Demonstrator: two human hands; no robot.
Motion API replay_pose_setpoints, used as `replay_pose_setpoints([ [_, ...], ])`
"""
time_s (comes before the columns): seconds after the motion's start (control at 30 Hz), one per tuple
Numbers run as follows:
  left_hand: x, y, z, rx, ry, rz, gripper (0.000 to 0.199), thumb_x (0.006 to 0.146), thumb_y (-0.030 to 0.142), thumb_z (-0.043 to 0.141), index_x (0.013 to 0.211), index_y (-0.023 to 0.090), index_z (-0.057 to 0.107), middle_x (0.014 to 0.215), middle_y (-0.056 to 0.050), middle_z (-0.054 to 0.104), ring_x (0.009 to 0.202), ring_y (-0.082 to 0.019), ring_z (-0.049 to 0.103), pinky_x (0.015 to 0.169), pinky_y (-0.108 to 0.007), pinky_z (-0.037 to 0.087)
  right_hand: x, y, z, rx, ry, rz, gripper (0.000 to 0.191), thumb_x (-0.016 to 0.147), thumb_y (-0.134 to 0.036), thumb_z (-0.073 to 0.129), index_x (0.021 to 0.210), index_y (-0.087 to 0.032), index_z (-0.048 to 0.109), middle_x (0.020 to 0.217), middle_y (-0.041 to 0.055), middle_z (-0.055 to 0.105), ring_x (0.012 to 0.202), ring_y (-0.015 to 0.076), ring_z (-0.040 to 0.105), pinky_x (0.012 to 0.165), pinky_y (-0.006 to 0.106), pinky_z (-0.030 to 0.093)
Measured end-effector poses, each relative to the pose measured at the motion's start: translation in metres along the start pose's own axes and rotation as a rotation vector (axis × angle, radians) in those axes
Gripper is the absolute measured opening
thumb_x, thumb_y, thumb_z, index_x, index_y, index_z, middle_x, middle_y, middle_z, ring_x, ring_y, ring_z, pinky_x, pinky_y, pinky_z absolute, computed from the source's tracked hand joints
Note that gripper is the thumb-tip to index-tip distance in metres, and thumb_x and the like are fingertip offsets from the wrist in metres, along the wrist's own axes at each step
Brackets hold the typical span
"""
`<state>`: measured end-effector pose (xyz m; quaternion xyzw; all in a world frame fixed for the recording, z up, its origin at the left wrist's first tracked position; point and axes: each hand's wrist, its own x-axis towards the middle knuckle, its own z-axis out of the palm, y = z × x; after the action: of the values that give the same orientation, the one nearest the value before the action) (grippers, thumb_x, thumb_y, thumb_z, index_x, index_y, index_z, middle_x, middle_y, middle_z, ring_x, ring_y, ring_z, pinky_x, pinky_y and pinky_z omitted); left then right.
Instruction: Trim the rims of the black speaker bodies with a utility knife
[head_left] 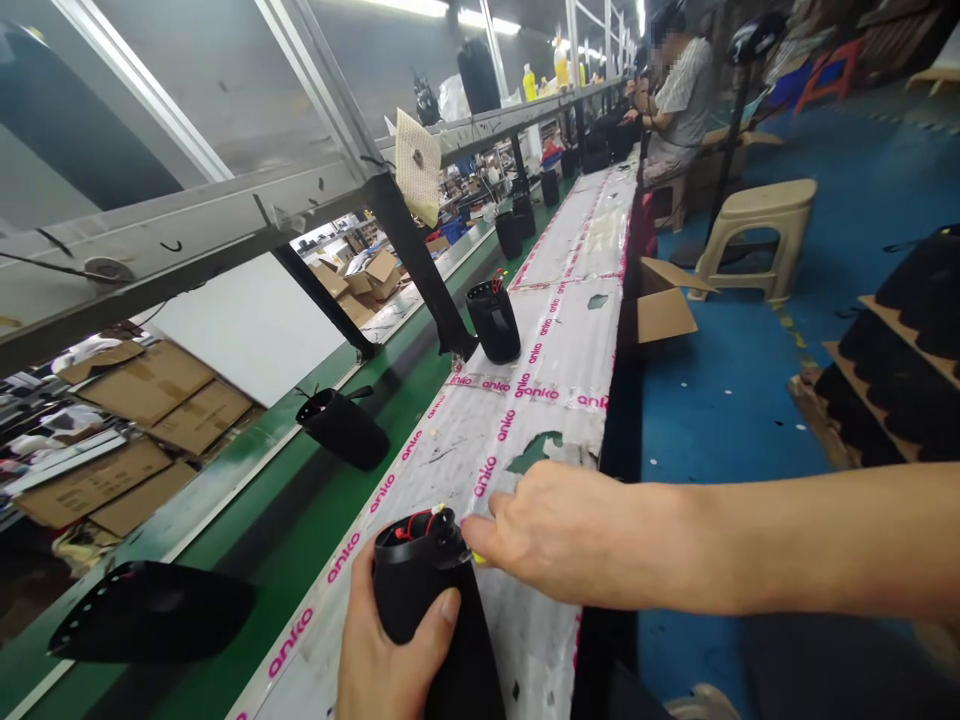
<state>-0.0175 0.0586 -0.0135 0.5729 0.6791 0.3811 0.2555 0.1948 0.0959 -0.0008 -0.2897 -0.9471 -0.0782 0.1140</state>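
Left hand: the left hand (375, 645) sat at the bottom centre of the frame, its fingers clamped around the black cylinder (466, 650), thumb across the near side.
Black cylinder: it stood roughly upright, slightly tilted, its open top between the 2 hands; its base ran out of the frame, so contact with the desk (574, 440) could not be told.
Open top: red wires (411, 524) lay inside, and a dark fitting (451, 542) showed at the right of the rim.
Right hand: the right hand (551, 525) reached in from the right edge, fingers curled together just beside the dark fitting.
Yellow piece: a yellow piece (478, 558) showed by the right thumb tip; whether the fingers gripped it could not be told.
Desk: its white wrap carried pink "anko" print; 1 upright cylinder (498, 325) with red wires stood above centre.
Green surface: on the green surface (247, 520), 1 leaning cylinder (345, 430) lay left of centre and 1 dark casing (154, 610) at lower left.
Background: 1 seated person (681, 105) worked at upper right, beyond a beige stool (765, 215).
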Motion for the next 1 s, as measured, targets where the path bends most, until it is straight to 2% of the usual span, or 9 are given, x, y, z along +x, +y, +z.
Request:
replay_pose_setpoints([
  [0.13,0.000,0.002,0.002,-0.025,0.011,0.009,0.074,0.062,0.057,0.074,0.125,0.023,0.056,0.118,-0.006,0.069,0.112,-0.034,0.063,0.094,-0.043,0.048,0.000,0.004,0.011,0.028,0.052,0.026,0.008,0.098,-0.020,0.051,0.104,-0.016,0.055,0.072,0.0026,0.066,0.054,0.0194,0.061,0.043,0.033,0.021],
  [0.3,0.003,0.002,0.003,-0.130,-0.057,-0.002,0.068,0.067,0.059,0.073,0.124,0.024,0.057,0.118,-0.004,0.070,0.111,-0.031,0.063,0.097,-0.041,0.046,0.003,0.003,0.024,0.113,0.054,0.106,0.022,0.105,-0.035,0.044,0.107,-0.015,0.055,0.080,0.0055,0.070,0.061,0.0200,0.066,0.049,0.030,0.029],
  [0.53,0.000,-0.003,-0.002,-0.172,-0.013,-0.001,0.070,0.066,0.060,0.076,0.124,0.024,0.059,0.125,-0.004,0.069,0.123,-0.033,0.057,0.104,-0.041,0.042,0.007,-0.001,0.006,0.107,0.038,0.054,0.009,0.100,-0.022,0.050,0.102,-0.016,0.056,0.078,0.0047,0.070,0.060,0.0196,0.065,0.047,0.032,0.024],
  [0.63,-0.001,-0.005,-0.004,-0.212,-0.095,-0.003,0.069,0.068,0.059,0.075,0.126,0.025,0.058,0.127,-0.004,0.068,0.122,-0.033,0.059,0.103,-0.042,0.043,0.006,-0.003,0.009,0.071,0.037,0.020,0.007,0.100,-0.019,0.050,0.101,-0.016,0.056,0.075,0.0038,0.068,0.058,0.0193,0.063,0.046,0.032,0.022],
  [0.73,0.002,-0.009,-0.006,-0.256,-0.193,-0.032,0.069,0.069,0.059,0.074,0.126,0.023,0.058,0.125,-0.005,0.069,0.118,-0.033,0.061,0.102,-0.043,0.043,0.006,-0.004,0.018,0.070,0.039,0.030,0.015,0.103,-0.027,0.046,0.104,-0.016,0.055,0.076,0.0045,0.068,0.058,0.0203,0.064,0.046,0.033,0.023],
  [0.83,0.007,-0.013,-0.007,-0.302,-0.239,-0.050,0.070,0.069,0.059,0.075,0.126,0.022,0.058,0.126,-0.007,0.068,0.118,-0.034,0.061,0.103,-0.044,0.043,0.009,-0.002,0.025,0.089,0.042,0.052,0.022,0.106,-0.032,0.041,0.107,-0.015,0.055,0.078,0.0055,0.070,0.060,0.0215,0.065,0.048,0.032,0.027],
  [1.0,0.011,-0.012,-0.004,-0.442,-0.306,-0.066,0.066,0.072,0.054,0.074,0.127,0.020,0.059,0.130,-0.011,0.067,0.121,-0.036,0.061,0.106,-0.047,0.042,0.009,0.004,0.034,0.270,0.049,0.077,0.022,0.104,-0.037,0.047,0.104,-0.017,0.056,0.082,0.0043,0.072,0.067,0.0216,0.068,0.054,0.031,0.034],
])
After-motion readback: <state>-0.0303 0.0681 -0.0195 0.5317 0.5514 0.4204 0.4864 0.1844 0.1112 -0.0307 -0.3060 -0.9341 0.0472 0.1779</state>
